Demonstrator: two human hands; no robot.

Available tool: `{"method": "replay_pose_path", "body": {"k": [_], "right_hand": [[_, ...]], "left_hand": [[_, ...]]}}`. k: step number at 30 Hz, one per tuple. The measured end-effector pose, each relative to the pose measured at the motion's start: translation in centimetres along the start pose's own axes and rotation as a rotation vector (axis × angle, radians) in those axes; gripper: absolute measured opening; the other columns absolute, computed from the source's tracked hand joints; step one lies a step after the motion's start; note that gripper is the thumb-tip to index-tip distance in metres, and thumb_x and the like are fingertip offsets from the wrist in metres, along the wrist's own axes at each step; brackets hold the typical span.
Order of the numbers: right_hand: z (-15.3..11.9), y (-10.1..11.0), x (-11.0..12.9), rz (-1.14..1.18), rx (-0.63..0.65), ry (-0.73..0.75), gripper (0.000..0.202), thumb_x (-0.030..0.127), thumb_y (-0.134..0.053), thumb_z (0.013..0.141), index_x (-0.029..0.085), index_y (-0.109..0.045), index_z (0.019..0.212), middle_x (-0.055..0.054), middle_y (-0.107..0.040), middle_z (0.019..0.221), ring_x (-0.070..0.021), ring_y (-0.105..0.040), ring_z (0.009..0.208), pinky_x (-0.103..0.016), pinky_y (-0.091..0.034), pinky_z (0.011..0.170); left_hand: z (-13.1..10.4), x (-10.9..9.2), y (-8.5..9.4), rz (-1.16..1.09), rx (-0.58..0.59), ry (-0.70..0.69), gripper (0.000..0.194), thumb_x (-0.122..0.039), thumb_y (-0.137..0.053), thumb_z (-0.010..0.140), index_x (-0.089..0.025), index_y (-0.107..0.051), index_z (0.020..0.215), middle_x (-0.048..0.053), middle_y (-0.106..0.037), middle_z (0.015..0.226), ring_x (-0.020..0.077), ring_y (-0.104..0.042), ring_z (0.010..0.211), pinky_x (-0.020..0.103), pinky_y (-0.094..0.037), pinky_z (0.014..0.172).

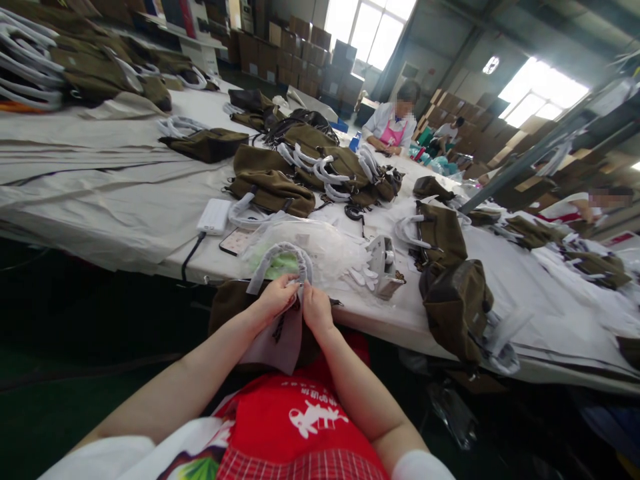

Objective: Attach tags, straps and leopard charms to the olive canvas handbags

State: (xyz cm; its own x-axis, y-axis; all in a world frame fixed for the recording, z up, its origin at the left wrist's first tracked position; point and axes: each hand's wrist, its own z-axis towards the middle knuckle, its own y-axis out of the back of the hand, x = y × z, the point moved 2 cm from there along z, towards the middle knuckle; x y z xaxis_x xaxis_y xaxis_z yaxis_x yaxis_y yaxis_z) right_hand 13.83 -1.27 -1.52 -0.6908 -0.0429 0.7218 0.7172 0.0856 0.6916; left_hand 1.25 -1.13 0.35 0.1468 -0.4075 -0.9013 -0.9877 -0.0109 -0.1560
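Observation:
An olive-brown handbag (pixel 225 303) rests in front of me against the table's near edge. Its curved handle (pixel 283 252) is covered in a whitish wrap and arches up above my hands. My left hand (pixel 277 293) pinches the lower end of this handle, fingers closed. Close beside it, my right hand (pixel 317 308) is also closed at the same handle end. The fingertips of both meet there, and any small part between them is hidden. A pale sheet (pixel 285 347) hangs below my hands over the bag, with a dark chain-like piece on it.
Behind the handle lies a clear plastic bag (pixel 330 243). A white box with a cable (pixel 214 217), a phone (pixel 234 241) and a metal dispenser (pixel 384 263) are nearby. More handbags (pixel 273 190) cover the table, some at the right (pixel 457 307). A co-worker (pixel 393 127) is across the table.

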Motion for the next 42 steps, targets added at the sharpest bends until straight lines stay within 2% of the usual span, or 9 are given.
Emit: {"method": "replay_pose_path", "body": {"k": [4, 7, 9, 12, 18, 26, 32, 38, 42], "right_hand": [[-0.4, 1.2, 0.0, 0.167, 0.158, 0.058, 0.042, 0.026, -0.028, 0.102, 0.018, -0.057, 0.073, -0.004, -0.059, 0.062, -0.0186, -0.057, 0.06, -0.028, -0.043, 0.061], [-0.9, 2.4, -0.1, 0.259, 0.316, 0.136, 0.017, 0.028, -0.048, 0.095, 0.018, -0.059, 0.086, -0.001, -0.064, 0.074, -0.0161, -0.059, 0.067, -0.024, -0.044, 0.061], [-1.2, 2.7, -0.2, 0.276, 0.37, 0.187, 0.014, 0.03, -0.059, 0.09, 0.018, -0.058, 0.095, 0.0, -0.064, 0.081, -0.016, -0.059, 0.07, -0.023, -0.044, 0.062], [-1.2, 1.9, -0.6, 0.16, 0.255, 0.207, 0.016, 0.033, -0.062, 0.089, 0.018, -0.055, 0.091, -0.001, -0.062, 0.079, -0.0176, -0.058, 0.072, -0.025, -0.042, 0.064], [-1.5, -1.0, -1.1, 0.036, -0.01, 0.102, 0.02, 0.039, -0.054, 0.093, 0.02, -0.049, 0.088, -0.004, -0.062, 0.077, -0.0216, -0.06, 0.074, -0.027, -0.037, 0.063], [-0.4, -0.7, -0.7, 0.168, -0.033, 0.004, 0.03, 0.041, -0.041, 0.099, 0.021, -0.05, 0.079, 0.002, -0.053, 0.059, -0.016, -0.054, 0.055, -0.025, -0.037, 0.057], [0.6, -0.8, -0.2, 0.212, 0.119, -0.161, 0.038, 0.044, -0.042, 0.101, 0.018, -0.058, 0.078, 0.004, -0.051, 0.052, -0.0128, -0.05, 0.041, -0.023, -0.033, 0.047], [0.3, -0.4, 0.5, -0.07, 0.006, -0.066, 0.033, 0.039, -0.056, 0.095, 0.018, -0.062, 0.072, -0.002, -0.063, 0.068, -0.0164, -0.057, 0.066, -0.024, -0.033, 0.058], [0.4, -0.5, 0.5, 0.204, 0.117, -0.188, 0.03, 0.035, -0.06, 0.091, 0.018, -0.058, 0.067, 0.002, -0.052, 0.053, -0.0135, -0.049, 0.05, -0.023, -0.031, 0.05]], "left_hand": [[0.1, 0.1, 0.1, -0.005, -0.006, 0.015, 0.059, -0.04, -0.068, 0.068, -0.01, -0.057, 0.117, -0.009, -0.04, 0.044, 0.0077, -0.03, 0.037, 0.02, -0.018, 0.043], [0.3, 0.1, 0.4, -0.024, 0.009, 0.039, 0.059, -0.044, -0.066, 0.069, -0.01, -0.058, 0.116, -0.01, -0.037, 0.043, 0.0081, -0.029, 0.037, 0.02, -0.017, 0.042], [0.4, 0.1, 0.4, -0.034, 0.015, 0.046, 0.058, -0.045, -0.064, 0.069, -0.01, -0.058, 0.115, -0.009, -0.037, 0.043, 0.0083, -0.029, 0.037, 0.02, -0.017, 0.042], [0.5, 0.0, 0.3, -0.041, 0.003, 0.023, 0.053, -0.042, -0.065, 0.07, -0.01, -0.061, 0.112, -0.008, -0.04, 0.045, 0.0082, -0.031, 0.039, 0.021, -0.02, 0.043], [0.5, -0.6, 0.4, -0.05, -0.003, -0.03, 0.052, -0.046, -0.07, 0.072, -0.012, -0.065, 0.11, -0.007, -0.04, 0.049, 0.008, -0.034, 0.042, 0.022, -0.023, 0.045], [0.8, -0.9, 0.8, 0.002, 0.091, -0.004, 0.06, -0.047, -0.074, 0.069, -0.008, -0.064, 0.115, -0.008, -0.038, 0.046, 0.0075, -0.031, 0.04, 0.021, -0.017, 0.044], [0.6, -1.2, 0.7, 0.018, 0.121, 0.01, 0.074, -0.04, -0.075, 0.066, -0.003, -0.056, 0.127, -0.008, -0.039, 0.045, 0.0069, -0.028, 0.042, 0.02, -0.015, 0.044], [0.4, -1.8, 1.8, -0.055, 0.117, 0.117, 0.039, -0.031, -0.067, 0.075, -0.007, -0.062, 0.105, -0.006, -0.042, 0.049, 0.0051, -0.03, 0.04, 0.016, -0.018, 0.042], [0.5, -1.6, 1.4, -0.082, 0.08, 0.17, 0.027, -0.024, -0.061, 0.082, -0.007, -0.061, 0.103, 0.0, -0.054, 0.058, 0.0076, -0.044, 0.044, 0.015, -0.029, 0.043]]}}
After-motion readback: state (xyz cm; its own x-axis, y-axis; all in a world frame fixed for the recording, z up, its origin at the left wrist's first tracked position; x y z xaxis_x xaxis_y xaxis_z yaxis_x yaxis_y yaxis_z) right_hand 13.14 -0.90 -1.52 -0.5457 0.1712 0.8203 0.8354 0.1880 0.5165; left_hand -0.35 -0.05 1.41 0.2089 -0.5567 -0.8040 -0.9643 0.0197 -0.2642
